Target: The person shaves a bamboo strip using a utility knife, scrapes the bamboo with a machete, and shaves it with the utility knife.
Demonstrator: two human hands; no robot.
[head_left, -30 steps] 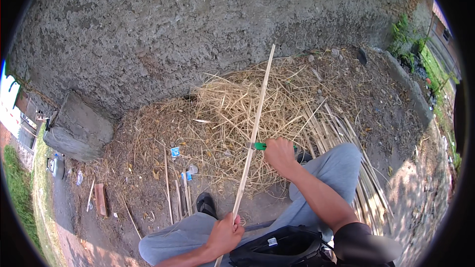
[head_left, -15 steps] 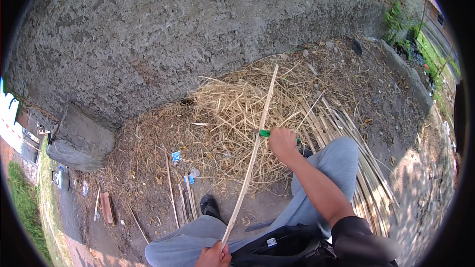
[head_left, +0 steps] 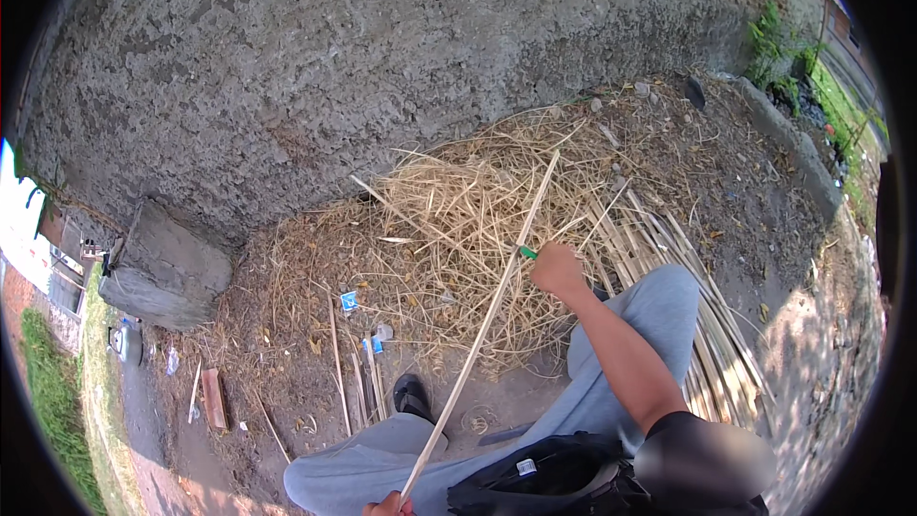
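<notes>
Right hand clenched on a green-handled tool pressed against the long pale cane — apparently to work its surface. Left hand, at the frame's lower edge, grips the cane's near end, steadying it; far end rests over the straw pile beyond.

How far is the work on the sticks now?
Done: a heap of pale shavings lies by the grey wall. In hand: the left hand holds a long pale stick; the right hand presses a green-handled tool on it. Left: a bundle of thin canes beside the knee.
</notes>
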